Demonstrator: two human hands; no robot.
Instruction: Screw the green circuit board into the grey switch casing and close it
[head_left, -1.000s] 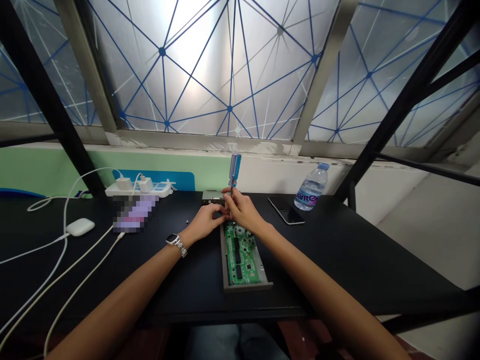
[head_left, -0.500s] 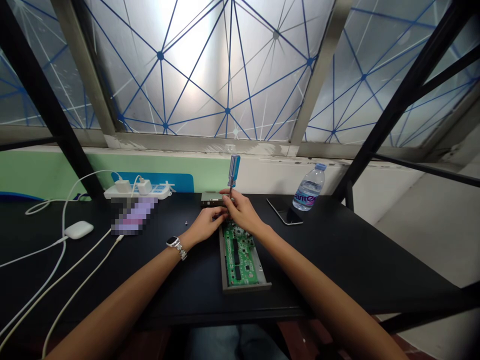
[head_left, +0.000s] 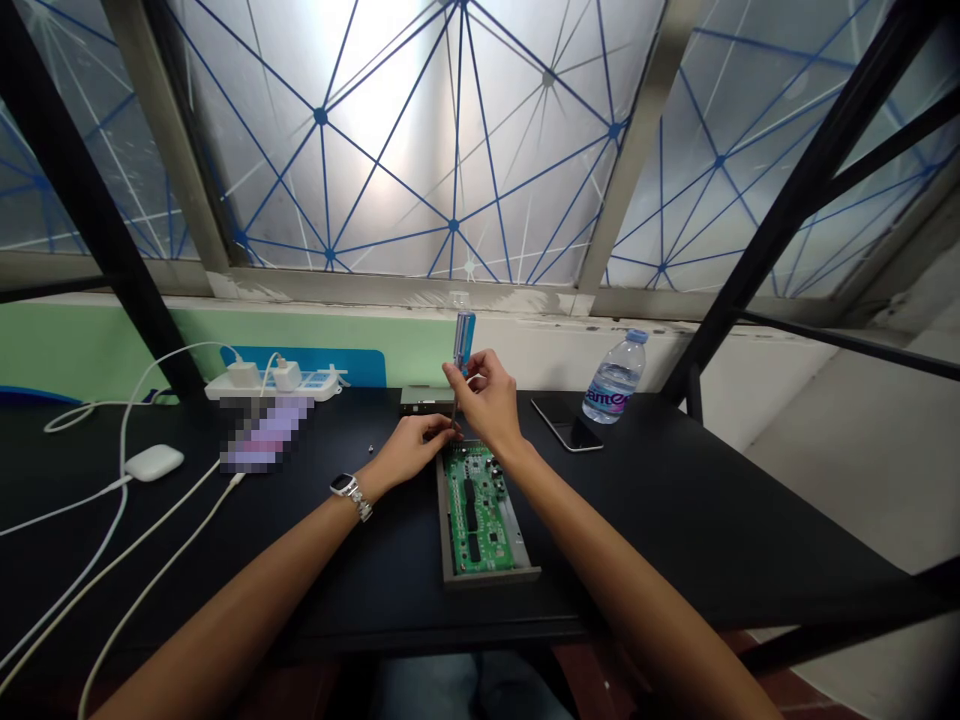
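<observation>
A green circuit board [head_left: 480,510] lies in a shallow metal case [head_left: 491,577] on the black table. My right hand [head_left: 487,405] is closed on the lower handle of a screwdriver [head_left: 465,338] with a clear and blue handle. It stands nearly upright, its shaft pointing down at the board's far left corner. My left hand [head_left: 411,446], with a watch [head_left: 346,485] on its wrist, rests at that corner. Its thumb and fingers are pinched together by the screwdriver's tip; what they hold is hidden.
Behind the board lies a flat metal piece [head_left: 426,398]. A phone [head_left: 566,424] and a water bottle [head_left: 616,378] stand to the right. On the left are a power strip [head_left: 319,384], a white charging case [head_left: 154,461], cables and a tiny screw-like part [head_left: 370,449].
My right hand has moved up from the screwdriver's shaft to its handle. My left hand stays at the board's far corner.
</observation>
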